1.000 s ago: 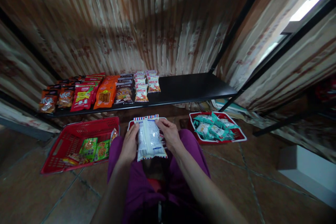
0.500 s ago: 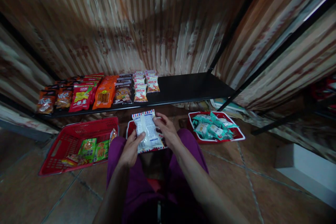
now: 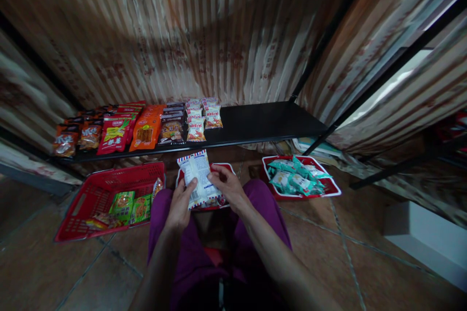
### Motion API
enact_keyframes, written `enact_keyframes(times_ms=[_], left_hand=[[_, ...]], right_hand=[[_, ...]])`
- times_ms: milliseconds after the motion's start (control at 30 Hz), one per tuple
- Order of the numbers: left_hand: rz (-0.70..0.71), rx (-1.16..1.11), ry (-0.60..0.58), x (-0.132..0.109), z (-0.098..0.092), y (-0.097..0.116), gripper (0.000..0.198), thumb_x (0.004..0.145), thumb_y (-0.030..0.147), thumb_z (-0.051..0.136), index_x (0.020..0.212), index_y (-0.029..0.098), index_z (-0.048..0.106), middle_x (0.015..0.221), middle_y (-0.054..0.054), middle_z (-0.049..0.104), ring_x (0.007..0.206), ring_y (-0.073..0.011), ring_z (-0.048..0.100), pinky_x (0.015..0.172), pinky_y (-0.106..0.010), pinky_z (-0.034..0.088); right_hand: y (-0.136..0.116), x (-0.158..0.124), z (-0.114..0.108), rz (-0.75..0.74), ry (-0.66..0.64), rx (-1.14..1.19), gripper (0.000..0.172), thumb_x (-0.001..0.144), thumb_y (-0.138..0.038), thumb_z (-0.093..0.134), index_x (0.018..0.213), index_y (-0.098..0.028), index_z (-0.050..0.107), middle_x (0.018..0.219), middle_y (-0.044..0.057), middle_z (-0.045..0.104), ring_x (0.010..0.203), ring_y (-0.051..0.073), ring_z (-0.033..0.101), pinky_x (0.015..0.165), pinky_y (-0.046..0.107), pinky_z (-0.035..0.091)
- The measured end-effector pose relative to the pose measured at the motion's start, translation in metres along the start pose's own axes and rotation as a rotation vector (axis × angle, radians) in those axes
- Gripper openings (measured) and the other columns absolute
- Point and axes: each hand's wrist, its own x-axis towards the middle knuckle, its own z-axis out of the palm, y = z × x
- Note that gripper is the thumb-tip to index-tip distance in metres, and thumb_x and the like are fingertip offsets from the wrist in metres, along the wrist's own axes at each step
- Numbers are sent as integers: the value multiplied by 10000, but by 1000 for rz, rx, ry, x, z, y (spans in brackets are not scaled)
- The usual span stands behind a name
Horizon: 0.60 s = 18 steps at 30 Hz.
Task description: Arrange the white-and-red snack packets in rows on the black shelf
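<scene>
A white snack bag (image 3: pixel 197 177) with red-and-blue striped ends is held up between my hands, its printed back facing me. My left hand (image 3: pixel 180 200) grips its left edge, thumb on top. My right hand (image 3: pixel 230 187) is at the bag's right edge, with fingertips touching it. Beneath the bag is a red basket with a white rim (image 3: pixel 228 167), mostly hidden by the bag and my hands. Similar small striped snack bags (image 3: pixel 197 129) stand in two rows on the black shelf (image 3: pixel 262 121) ahead.
Brown potato snack bags (image 3: pixel 171 129), orange bags (image 3: pixel 146 129), red bags (image 3: pixel 115 131) and dark-orange bags (image 3: pixel 65 141) line the shelf's left. A red basket (image 3: pixel 93 189) with green packets sits left; another (image 3: pixel 332 187) with teal packets sits right. A white box (image 3: pixel 426 238) lies far right.
The snack bag has tilted and shifted slightly left in my hands. My right hand has moved a little down and its fingers have curled more at the bag's edge.
</scene>
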Motion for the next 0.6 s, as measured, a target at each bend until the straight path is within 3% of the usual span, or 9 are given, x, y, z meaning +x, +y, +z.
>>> enact_keyframes(times_ms=[167, 267, 367, 600], left_hand=[[1, 19, -1, 1, 2, -2, 500, 598, 382, 775, 1022, 172, 613, 1030, -93, 702, 946, -268, 655, 830, -375, 503], [27, 29, 11, 1, 3, -4, 556, 593, 378, 783, 1062, 155, 586, 1038, -100, 697, 939, -254, 656, 838, -373, 494], [63, 42, 14, 0, 4, -5, 553, 595, 380, 780, 1057, 151, 581, 1015, -92, 700, 903, -241, 663, 843, -374, 485], [106, 75, -40, 2, 3, -7, 525, 643, 346, 750, 1090, 151, 559, 1019, -92, 693, 891, -222, 660, 826, -358, 487]], right_hand=[[4, 1, -5, -105, -1, -162, 388, 682, -339, 660, 1043, -202, 634, 851, 26, 670, 715, 163, 624, 666, 304, 507], [5, 0, -8, -330, 59, -464, 389, 746, -252, 572, 1132, -221, 609, 1053, 76, 656, 905, 207, 625, 818, 373, 499], [3, -4, -7, -582, 87, -692, 399, 772, -179, 517, 1159, -209, 610, 1222, 108, 590, 1115, 242, 545, 969, 418, 422], [-5, -14, -1, -816, -63, -781, 333, 837, -155, 471, 1099, -244, 656, 1176, 68, 642, 1118, 216, 545, 972, 424, 432]])
